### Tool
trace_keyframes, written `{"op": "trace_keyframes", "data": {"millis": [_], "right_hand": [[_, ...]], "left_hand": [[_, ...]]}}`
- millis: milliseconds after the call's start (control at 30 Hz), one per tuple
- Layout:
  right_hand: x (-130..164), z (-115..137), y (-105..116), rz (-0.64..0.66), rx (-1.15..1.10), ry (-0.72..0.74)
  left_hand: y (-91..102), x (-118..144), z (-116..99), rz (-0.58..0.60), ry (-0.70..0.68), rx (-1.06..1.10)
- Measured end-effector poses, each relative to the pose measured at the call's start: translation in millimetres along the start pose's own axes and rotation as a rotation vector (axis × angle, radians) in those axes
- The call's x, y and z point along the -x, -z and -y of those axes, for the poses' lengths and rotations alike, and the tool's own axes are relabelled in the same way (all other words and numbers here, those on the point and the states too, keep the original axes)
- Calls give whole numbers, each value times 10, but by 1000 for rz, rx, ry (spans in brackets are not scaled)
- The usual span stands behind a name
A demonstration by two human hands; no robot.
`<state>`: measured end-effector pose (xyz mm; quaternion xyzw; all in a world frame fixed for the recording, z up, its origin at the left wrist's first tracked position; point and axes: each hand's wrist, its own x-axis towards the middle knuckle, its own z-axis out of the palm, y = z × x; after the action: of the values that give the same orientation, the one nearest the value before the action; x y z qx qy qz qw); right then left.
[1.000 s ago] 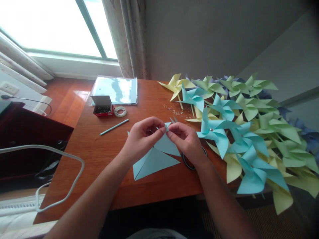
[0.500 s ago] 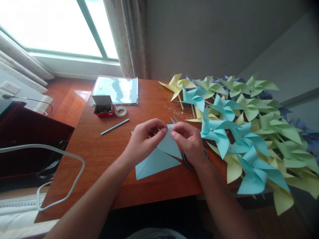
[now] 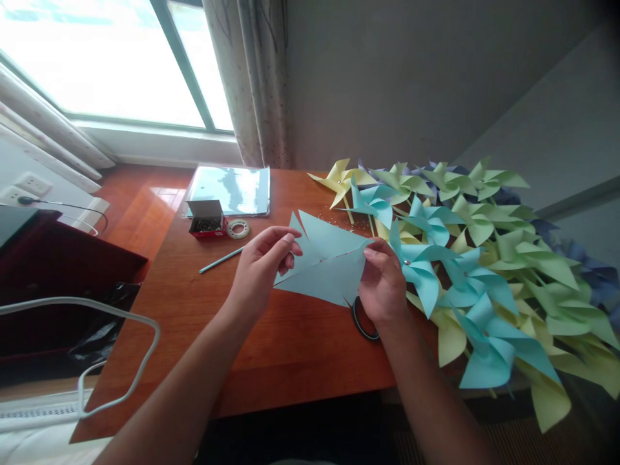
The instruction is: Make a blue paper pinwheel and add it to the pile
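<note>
Left hand (image 3: 259, 271) and right hand (image 3: 382, 284) both hold the cut blue paper square (image 3: 324, 261) clear of the bench (image 3: 194, 303). Left fingers (image 3: 285, 242) pinch its left edge, right fingers (image 3: 371, 253) pinch the right corner. Sheet hangs between the two grips, flaps loose.

Risks, as judgement: diagonal cuts run close to centre, so pulling the grips apart could tear a flap. The finished pinwheels (image 3: 460, 258) sit just right of the right fingers, so a wrist swing could knock or crease them. Scissors (image 3: 363, 320) lie under the right wrist, easy to snag.

Containers: small open box (image 3: 206, 218) beyond the left fingers holds dark small parts, likely pins, too small to confirm. Tape roll (image 3: 238, 228) just beside it, clear folder (image 3: 232, 190) behind holds blue sheets. A stick (image 3: 221, 259) lies near the left fingers.
</note>
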<state>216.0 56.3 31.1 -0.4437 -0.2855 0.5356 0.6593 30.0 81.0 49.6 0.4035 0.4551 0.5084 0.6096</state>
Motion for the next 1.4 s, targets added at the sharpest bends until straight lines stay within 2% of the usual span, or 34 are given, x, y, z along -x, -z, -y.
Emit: {"op": "trace_keyframes", "data": {"millis": [100, 200, 300, 433, 833, 1067, 1267, 1400], "right_hand": [[2, 3, 6, 5, -108, -38], [20, 14, -2, 51, -181, -92], [48, 36, -18, 127, -207, -147], [70, 48, -27, 182, -214, -204], [57, 6, 39, 295, -64, -143], [-37, 32, 71, 228, 38, 38], [-64, -8, 95, 176, 129, -47], [-40, -32, 73, 221, 246, -55]], "left_hand": [[2, -7, 12, -11, 37, 0], [17, -20, 32, 29, 96, 31], [31, -32, 55, 76, 147, 69], [29, -42, 67, 74, 166, 128], [74, -71, -3, -96, 57, 195], [93, -45, 10, -112, -55, -40], [45, -18, 28, -42, -181, -285], [42, -7, 97, 92, -205, -427]]}}
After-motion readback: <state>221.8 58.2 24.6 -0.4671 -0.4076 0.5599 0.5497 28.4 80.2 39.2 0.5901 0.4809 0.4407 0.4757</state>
